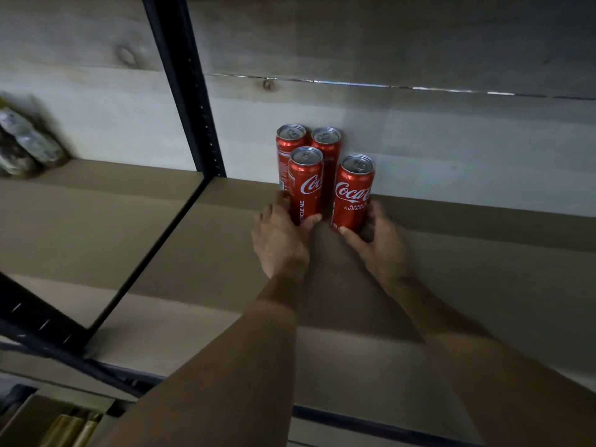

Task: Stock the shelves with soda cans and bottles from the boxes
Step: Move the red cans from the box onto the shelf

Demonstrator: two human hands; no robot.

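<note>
Here, right of the dark upright post, a tan shelf board runs back to a pale plank wall with knots and a bright seam. Four red cans stand upright just right of the post, near the wall: two back cans and two in front. The left hand curls round the base of the front-left can, and the right hand round the front-right can. Left of the post lies a blurred bundle.
</note>
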